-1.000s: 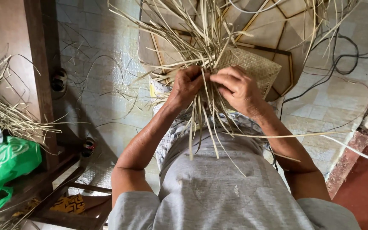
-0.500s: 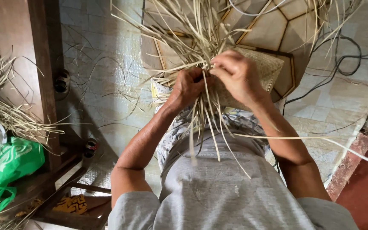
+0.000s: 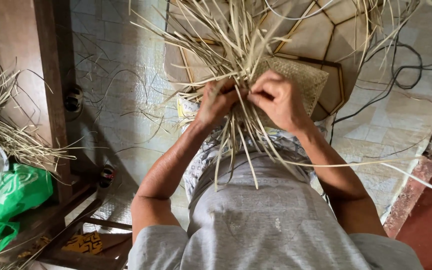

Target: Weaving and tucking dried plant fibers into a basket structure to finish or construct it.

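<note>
straw strips (image 3: 236, 55) are pinched by both hands above the woven mat (image 3: 301, 82): left hand (image 3: 218, 102) clenched, right hand (image 3: 276, 100) gripping; fingertips hidden among strands.

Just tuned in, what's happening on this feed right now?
A person in a grey shirt is working a bundle of dry straw strips with both bare hands. The left hand and right hand pinch the strips together where they meet a woven mat, loose ends fanning up and hanging toward the lap. More straw and a green plastic bag sit at the left.
</note>
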